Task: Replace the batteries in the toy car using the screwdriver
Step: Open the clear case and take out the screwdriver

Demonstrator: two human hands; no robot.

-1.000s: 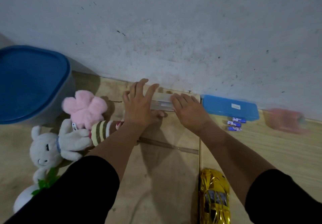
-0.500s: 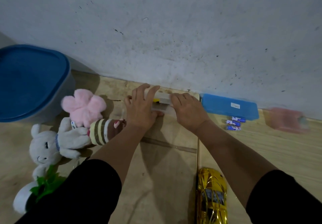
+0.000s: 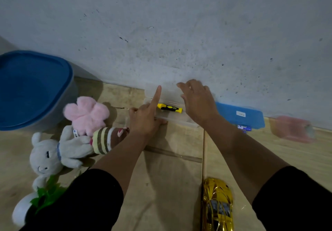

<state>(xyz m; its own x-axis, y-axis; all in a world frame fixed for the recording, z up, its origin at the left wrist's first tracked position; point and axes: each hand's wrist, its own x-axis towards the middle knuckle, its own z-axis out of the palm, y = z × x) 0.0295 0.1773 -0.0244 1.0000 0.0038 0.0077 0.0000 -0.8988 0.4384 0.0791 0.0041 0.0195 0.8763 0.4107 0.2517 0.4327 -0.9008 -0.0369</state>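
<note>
A clear plastic box [image 3: 179,120] stands open against the wall, its lid [image 3: 168,91] tipped up. Inside lies a yellow and black screwdriver [image 3: 169,108]. My left hand [image 3: 145,121] grips the box's left end, thumb along the front wall, with the index finger straight up against the lid. My right hand [image 3: 197,103] hovers over the box's right part with relaxed, spread fingers and holds nothing. The gold toy car [image 3: 217,205] sits near me on the wooden floor. Blue batteries [image 3: 243,127] lie to the right, partly hidden by my right forearm.
A blue flat case [image 3: 240,114] lies against the wall right of the box, with a blurred pink object [image 3: 292,129] further right. At the left are a blue-lidded tub [image 3: 32,87], a pink plush flower [image 3: 86,114], a white plush bunny [image 3: 52,151] and a striped plush.
The box's lid has swung up, showing the screwdriver. My left index finger rose with the lid. My right hand lifted off the box and spread out.
</note>
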